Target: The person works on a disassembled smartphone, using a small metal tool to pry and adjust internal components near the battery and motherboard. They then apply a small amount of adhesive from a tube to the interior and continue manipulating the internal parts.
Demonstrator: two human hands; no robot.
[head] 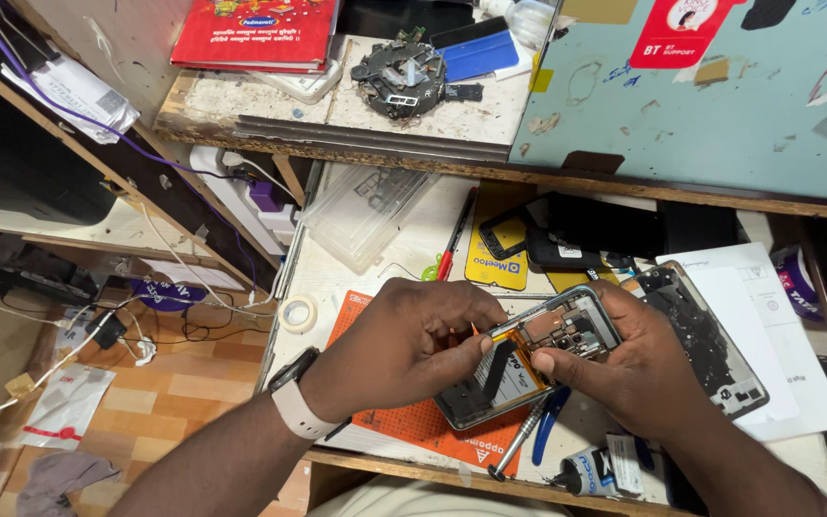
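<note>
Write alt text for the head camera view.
Two hands work on an opened smartphone with exposed battery over an orange work mat: the left hand pinches at its middle, the right hand steadies it.

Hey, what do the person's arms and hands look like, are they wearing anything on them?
Both forearms are bare, with no sleeves in view, and neither hand wears a glove. The left hand has a wristwatch with a pale pinkish-white band and dark face strapped at the wrist. The right hand shows no watch or bracelet. No rings are visible on the fingers of either hand.
</note>
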